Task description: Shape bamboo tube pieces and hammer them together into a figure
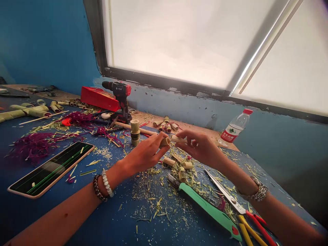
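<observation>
My left hand (147, 152) grips a short hollow bamboo tube (164, 142), its open end turned to the right. Between the fingers of my right hand (197, 145) is a pale bamboo piece (177, 138), pointing at the tube's mouth. The two pieces are very close; I cannot tell whether they touch. Just beneath the hands lie several short bamboo pieces (188, 165) among green and pale shavings. A standing bamboo piece with a dark band (135, 132) is left of my left hand.
A green-handled tool (207, 208) and scissors (230, 198) lie at front right. A phone (51, 171) and purple strands (33, 147) are at left. Behind stand a cordless drill (120, 97), a red box (98, 98) and a tilted-looking water bottle (234, 129) below the window.
</observation>
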The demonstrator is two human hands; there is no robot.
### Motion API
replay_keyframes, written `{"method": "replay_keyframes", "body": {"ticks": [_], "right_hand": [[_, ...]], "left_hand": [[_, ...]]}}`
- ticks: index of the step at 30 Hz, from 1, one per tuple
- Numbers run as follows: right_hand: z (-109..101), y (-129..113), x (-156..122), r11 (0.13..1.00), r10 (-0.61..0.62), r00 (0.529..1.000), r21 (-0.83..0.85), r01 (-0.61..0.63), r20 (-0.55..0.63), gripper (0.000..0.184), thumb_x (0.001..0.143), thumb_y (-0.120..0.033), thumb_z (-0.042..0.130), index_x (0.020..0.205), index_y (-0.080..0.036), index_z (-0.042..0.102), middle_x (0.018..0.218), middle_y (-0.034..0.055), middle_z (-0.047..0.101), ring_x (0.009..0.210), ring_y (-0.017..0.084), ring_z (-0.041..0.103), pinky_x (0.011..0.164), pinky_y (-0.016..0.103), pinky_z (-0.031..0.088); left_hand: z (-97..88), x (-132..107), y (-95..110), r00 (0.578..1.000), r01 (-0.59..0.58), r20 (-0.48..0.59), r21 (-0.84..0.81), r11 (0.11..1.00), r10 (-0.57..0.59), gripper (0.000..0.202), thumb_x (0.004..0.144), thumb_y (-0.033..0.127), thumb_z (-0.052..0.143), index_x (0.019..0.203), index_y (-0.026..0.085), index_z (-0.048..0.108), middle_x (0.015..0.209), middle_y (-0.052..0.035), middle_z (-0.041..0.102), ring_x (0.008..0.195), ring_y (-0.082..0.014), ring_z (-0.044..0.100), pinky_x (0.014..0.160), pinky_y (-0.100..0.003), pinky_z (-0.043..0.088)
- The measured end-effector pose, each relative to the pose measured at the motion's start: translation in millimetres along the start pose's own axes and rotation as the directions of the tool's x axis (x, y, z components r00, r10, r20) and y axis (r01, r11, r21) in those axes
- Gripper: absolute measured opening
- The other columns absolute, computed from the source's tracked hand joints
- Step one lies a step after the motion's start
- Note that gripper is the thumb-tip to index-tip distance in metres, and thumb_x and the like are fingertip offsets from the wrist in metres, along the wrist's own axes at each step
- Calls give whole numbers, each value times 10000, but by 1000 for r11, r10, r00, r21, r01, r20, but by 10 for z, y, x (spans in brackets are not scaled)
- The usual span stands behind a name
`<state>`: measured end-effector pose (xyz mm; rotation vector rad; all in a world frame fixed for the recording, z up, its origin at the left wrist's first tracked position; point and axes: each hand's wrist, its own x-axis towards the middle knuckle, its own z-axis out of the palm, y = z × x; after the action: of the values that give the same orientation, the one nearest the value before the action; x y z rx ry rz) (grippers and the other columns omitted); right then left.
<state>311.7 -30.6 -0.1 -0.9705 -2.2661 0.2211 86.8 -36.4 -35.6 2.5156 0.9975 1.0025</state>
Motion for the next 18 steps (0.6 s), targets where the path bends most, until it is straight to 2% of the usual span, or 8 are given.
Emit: {"method": "replay_keyframes", "body": {"ticks": [4,8,13,18], "right_hand": [[8,-135,-41,971,-144,990,-190,142,2,150,932,-310,595,1027,-209,651,841,14,663,583,107,482,557,277,378],[-25,-187,-70,886,-259,965,-387,256,47,140,938,-251,552,1037,-205,640,892,25,679,637,132,523,527,287,333],[-30,-210,-77,832,-307,946,-455,318,100,194,957,-204,492,1100,-196,622,881,37,659,624,137,520,501,285,294],[-24,-226,-87,819,-349,928,-440,369,129,213,988,-188,448,1100,-150,625,931,92,653,663,156,554,541,297,339]], "left_hand": [[2,-5,3,999,-38,-16,40,998,39,183,991,325,429,1110,192,468,986,-65,631,885,-189,585,763,-343,471],[-14,5,-40,994,-109,-14,115,987,111,195,982,295,471,1134,174,483,1039,-75,641,957,-206,597,816,-361,472],[-55,12,-52,982,-188,4,204,961,191,187,982,286,487,1115,160,523,1019,-71,647,944,-205,606,814,-355,477],[-77,11,-21,964,-253,1,306,918,266,204,997,297,459,1089,132,538,940,-75,641,880,-206,600,759,-350,486]]}}
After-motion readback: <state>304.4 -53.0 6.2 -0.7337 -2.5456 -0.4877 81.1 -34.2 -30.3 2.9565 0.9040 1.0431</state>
